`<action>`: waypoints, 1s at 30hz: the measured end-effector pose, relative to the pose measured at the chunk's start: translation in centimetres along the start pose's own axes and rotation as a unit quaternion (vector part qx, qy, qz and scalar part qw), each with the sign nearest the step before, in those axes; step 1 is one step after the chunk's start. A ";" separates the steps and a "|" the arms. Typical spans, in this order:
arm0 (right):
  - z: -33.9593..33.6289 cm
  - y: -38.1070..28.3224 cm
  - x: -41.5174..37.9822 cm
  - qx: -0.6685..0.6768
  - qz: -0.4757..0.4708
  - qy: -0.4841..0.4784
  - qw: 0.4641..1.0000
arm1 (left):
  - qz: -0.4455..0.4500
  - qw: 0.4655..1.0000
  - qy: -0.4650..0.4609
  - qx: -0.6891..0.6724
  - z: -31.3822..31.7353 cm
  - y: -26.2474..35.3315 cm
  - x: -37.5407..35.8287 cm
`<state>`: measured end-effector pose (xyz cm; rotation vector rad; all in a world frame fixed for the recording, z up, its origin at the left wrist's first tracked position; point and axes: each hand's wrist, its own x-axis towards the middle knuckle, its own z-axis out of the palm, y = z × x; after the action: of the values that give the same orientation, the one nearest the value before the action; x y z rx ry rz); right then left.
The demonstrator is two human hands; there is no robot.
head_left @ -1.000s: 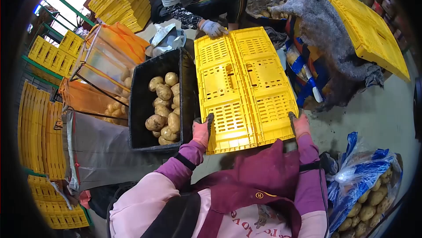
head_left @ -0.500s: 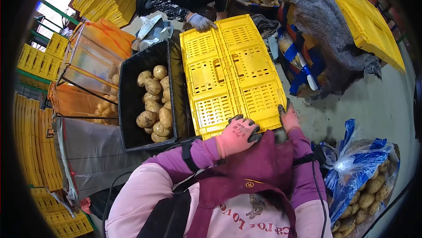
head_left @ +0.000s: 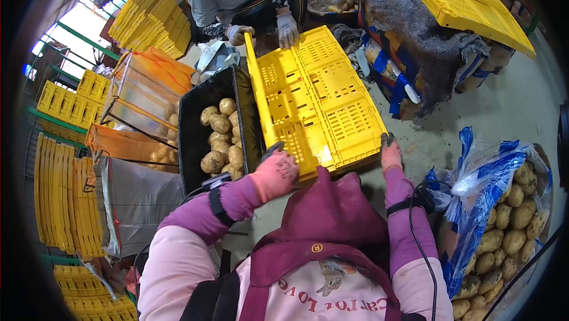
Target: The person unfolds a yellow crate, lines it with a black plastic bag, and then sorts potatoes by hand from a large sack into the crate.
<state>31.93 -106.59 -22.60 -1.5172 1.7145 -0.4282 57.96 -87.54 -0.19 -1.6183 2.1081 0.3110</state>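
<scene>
A yellow folding crate (head_left: 344, 102) lies in front of me with its left long side panel (head_left: 259, 93) raised. My left hand (head_left: 275, 174), in a pink glove with dark fingertips, is closed on the near end of that panel. At the crate's near right corner, my right hand (head_left: 391, 155) grips the edge. Across from me a co-worker's gloved hand (head_left: 238, 34) holds the panel's far end, and the co-worker's other hand (head_left: 287, 29) rests at the crate's far edge.
A black-lined bin (head_left: 191, 137) of potatoes stands left of the crate. An open bag of potatoes (head_left: 512, 220) is at the right. Stacked yellow crates (head_left: 53, 196) line the left side. A grey cloth (head_left: 409, 13) covers a box at the upper right.
The left side panel has swung up from the flat crate. My left hand has moved left with it. The co-worker's second hand has come into view, and my view has shifted.
</scene>
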 end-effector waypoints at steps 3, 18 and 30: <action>1.2 -3.1 -2.4 -0.209 0.018 0.100 0.973 | -0.034 0.998 -0.042 -0.018 1.6 -4.7 -6.4; -8.1 -16.7 -9.6 -0.320 -0.327 0.042 0.888 | -0.073 0.979 -0.030 -0.189 5.1 -13.6 20.8; -12.8 -11.2 -2.0 0.177 -0.192 -0.026 0.965 | 0.287 0.939 0.014 -0.186 -3.2 -7.3 6.3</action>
<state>30.03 -110.41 -5.97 -1.5710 1.2189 -0.8399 62.91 -96.35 0.22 -1.1381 2.6312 0.9268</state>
